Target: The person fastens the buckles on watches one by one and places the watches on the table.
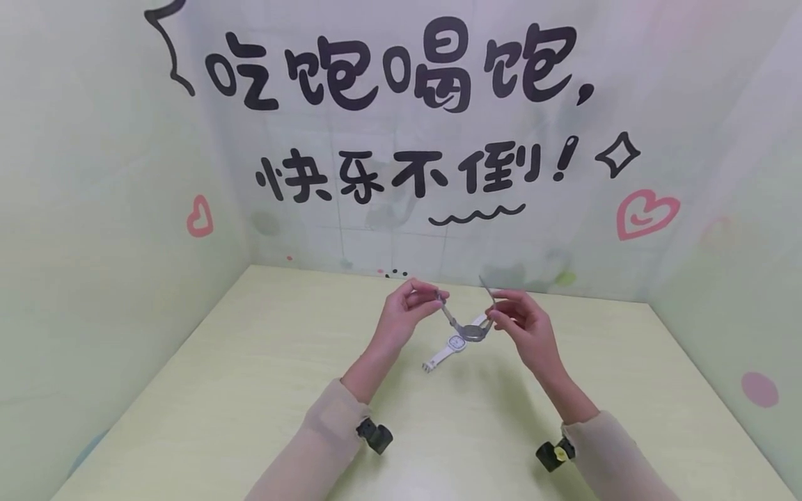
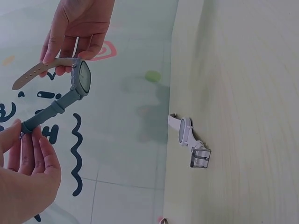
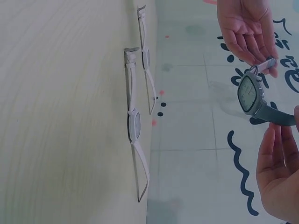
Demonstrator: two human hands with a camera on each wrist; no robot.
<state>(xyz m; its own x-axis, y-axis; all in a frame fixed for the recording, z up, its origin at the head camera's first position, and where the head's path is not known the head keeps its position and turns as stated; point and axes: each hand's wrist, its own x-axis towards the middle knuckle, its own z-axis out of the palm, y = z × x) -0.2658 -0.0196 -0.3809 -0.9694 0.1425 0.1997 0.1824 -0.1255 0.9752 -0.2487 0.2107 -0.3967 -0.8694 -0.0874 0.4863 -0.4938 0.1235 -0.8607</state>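
A grey-blue wristwatch (image 1: 473,333) is held up above the table between both hands, its round case hanging lowest and its two strap halves spread in a V. My left hand (image 1: 404,313) pinches the buckle end of one strap half (image 2: 44,114). The holed strap half (image 2: 35,74), tan on its inner face, is pinched by my right hand (image 1: 529,327) close to the case. Below, a white watch (image 1: 457,343) lies on the table, partly covered by the held watch in the head view. Another white watch (image 3: 145,58) lies beyond it in the right wrist view.
The pale yellow table (image 1: 263,403) meets a back wall (image 1: 351,236) printed with large black characters and pink hearts. Side walls stand at left and right. Dark wrist cameras (image 1: 374,436) sit at both sleeve cuffs.
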